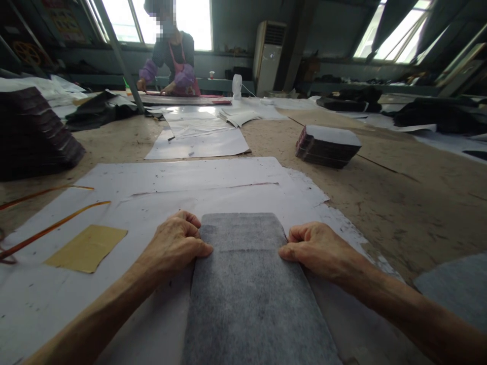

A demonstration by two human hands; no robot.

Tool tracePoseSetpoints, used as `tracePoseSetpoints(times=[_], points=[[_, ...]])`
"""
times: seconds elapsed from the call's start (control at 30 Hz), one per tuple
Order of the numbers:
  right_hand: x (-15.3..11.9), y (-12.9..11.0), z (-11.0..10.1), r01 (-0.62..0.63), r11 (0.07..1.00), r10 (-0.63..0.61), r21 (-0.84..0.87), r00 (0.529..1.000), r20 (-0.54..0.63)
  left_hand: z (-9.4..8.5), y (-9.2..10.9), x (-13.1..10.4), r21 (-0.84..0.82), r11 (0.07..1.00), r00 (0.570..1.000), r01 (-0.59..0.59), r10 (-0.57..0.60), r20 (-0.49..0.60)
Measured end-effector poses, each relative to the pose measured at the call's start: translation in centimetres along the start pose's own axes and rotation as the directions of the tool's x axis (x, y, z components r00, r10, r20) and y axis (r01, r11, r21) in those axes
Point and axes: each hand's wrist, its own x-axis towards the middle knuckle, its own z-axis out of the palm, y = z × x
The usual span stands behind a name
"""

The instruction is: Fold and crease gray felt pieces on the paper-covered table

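Observation:
A long grey felt-like fabric piece (251,299) lies in front of me, its near end running out of the bottom of the view. At its left edge, near the far end, my left hand (180,238) pinches it between thumb and curled fingers. Opposite, my right hand (314,248) grips the right edge the same way, thumb on top. A crease crosses the fabric between the two thumbs. Beneath it spreads a large white paper sheet (160,203). The fingertips under the edges are hidden.
Left of me lie a tan paper square (89,248) and thin orange strips (57,223). A tall dark stack (34,134) stands at the far left, a smaller stack (327,147) at the right. Across the table a co-worker (171,66) handles material. Grey fabric (460,289) lies at the right edge.

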Motion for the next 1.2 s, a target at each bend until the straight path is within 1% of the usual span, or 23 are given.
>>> tracePoseSetpoints(times=[0.1, 0.17, 0.23, 0.27, 0.33, 0.4, 0.43, 0.47, 0.53, 0.6, 0.77, 0.9, 1.0, 1.07, 1.13, 1.2], points=[[-0.1, -0.1, -0.1, 0.017, 0.991, -0.019, -0.136, 1.000, -0.015, -0.1, 0.3, -0.3, 0.087, 0.996, 0.998, 0.019, -0.014, -0.057], [-0.3, 0.0, -0.2, 0.049, 0.963, -0.063, -0.265, 0.997, -0.047, -0.1, 0.4, -0.5, 0.179, 0.983, 0.996, 0.049, -0.035, -0.084], [-0.4, 0.1, -0.6, 0.090, 0.940, -0.118, -0.330, 0.991, -0.068, -0.1, 0.4, -0.7, 0.262, 0.964, 0.992, 0.051, -0.020, -0.121], [-0.4, 0.2, -0.8, 0.111, 0.937, -0.146, -0.330, 0.986, -0.082, 0.0, 0.4, -0.8, 0.291, 0.957, 0.989, 0.025, 0.020, -0.149], [-0.1, 0.2, -1.3, 0.183, 0.939, -0.229, -0.290, 0.964, -0.135, 0.1, 0.1, -0.8, 0.321, 0.943, 0.969, -0.086, 0.154, -0.192], [0.5, 0.2, -1.7, 0.272, 0.929, -0.321, -0.252, 0.929, -0.182, 0.3, -0.3, -0.6, 0.319, 0.923, 0.946, -0.214, 0.277, -0.168], [0.9, 0.1, -1.8, 0.317, 0.920, -0.360, -0.232, 0.917, -0.173, 0.3, -0.4, -0.5, 0.306, 0.916, 0.941, -0.259, 0.311, -0.135], [1.4, 0.1, -1.8, 0.362, 0.909, -0.393, -0.206, 0.910, -0.136, 0.3, -0.5, -0.3, 0.286, 0.914, 0.940, -0.286, 0.326, -0.101], [2.5, 0.0, -1.8, 0.429, 0.891, -0.437, -0.146, 0.899, -0.027, 0.3, -0.7, 0.0, 0.250, 0.919, 0.943, -0.305, 0.328, -0.055], [3.5, -0.1, -1.8, 0.467, 0.877, -0.464, -0.116, 0.884, 0.055, 0.2, -0.8, 0.2, 0.245, 0.919, 0.944, -0.310, 0.328, -0.036], [5.2, -0.2, -2.1, 0.506, 0.853, -0.488, -0.127, 0.860, 0.148, 0.2, -1.4, 0.5, 0.269, 0.898, 0.927, -0.348, 0.372, -0.041], [5.6, -0.7, -2.3, 0.481, 0.866, -0.453, -0.135, 0.870, 0.195, 0.1, -1.5, 0.6, 0.258, 0.894, 0.924, -0.366, 0.382, -0.010], [5.0, -1.3, -2.2, 0.471, 0.862, -0.442, -0.187, 0.879, 0.180, 0.0, -1.3, 0.7, 0.245, 0.895, 0.923, -0.373, 0.384, 0.001], [4.3, -1.5, -2.0, 0.463, 0.868, -0.441, -0.181, 0.885, 0.150, 0.0, -1.2, 0.7, 0.240, 0.898, 0.925, -0.369, 0.379, 0.002], [3.5, -1.4, -1.7, 0.447, 0.887, -0.434, -0.113, 0.892, 0.124, 0.0, -1.3, 0.6, 0.235, 0.902, 0.928, -0.363, 0.373, -0.002], [3.0, -0.9, -1.4, 0.439, 0.898, -0.436, -0.003, 0.893, 0.115, 0.1, -1.3, 0.6, 0.222, 0.906, 0.928, -0.360, 0.372, -0.011]])
